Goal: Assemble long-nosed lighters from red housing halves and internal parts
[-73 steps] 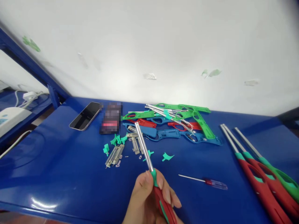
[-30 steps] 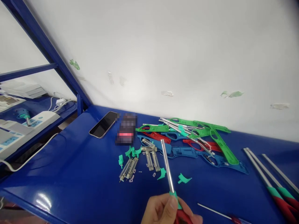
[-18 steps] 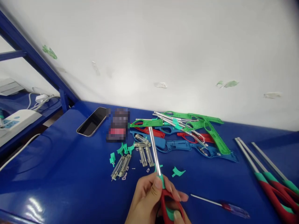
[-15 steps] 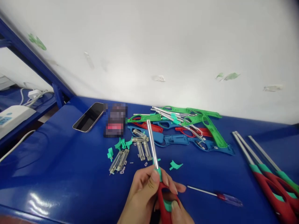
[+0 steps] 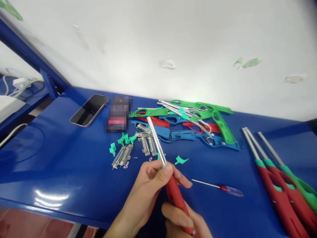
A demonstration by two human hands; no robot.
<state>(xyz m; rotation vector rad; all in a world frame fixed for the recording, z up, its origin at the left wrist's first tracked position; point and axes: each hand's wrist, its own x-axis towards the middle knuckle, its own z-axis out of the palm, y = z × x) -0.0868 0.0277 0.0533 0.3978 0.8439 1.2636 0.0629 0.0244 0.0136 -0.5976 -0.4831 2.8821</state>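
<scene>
My left hand [image 5: 148,183] pinches a red long-nosed lighter [image 5: 178,195] at the collar where its metal tube meets the body. Lower down, my right hand [image 5: 182,219] is wrapped round the red handle. The tube points up and away, tilted left. Beyond it lie several clear fuel tanks [image 5: 148,145], and teal triggers [image 5: 125,138] are close by. One loose teal trigger [image 5: 181,160] sits right of the tube. A screwdriver [image 5: 230,190] with a clear purple handle rests to the right of my hands.
Green, blue and red shell halves [image 5: 182,135] are heaped with metal tubes [image 5: 170,110] near the wall. More lighters [image 5: 273,185], red and green, lie at the right. A phone [image 5: 88,110] and a blurred-out dark object [image 5: 118,114] are at the back left. The table's front edge [image 5: 54,216] shows.
The lighter has rolled in my hands: its trigger opening faced me before, and now a narrower side shows. My right hand now wraps the handle's lower end. The view has tilted downward.
</scene>
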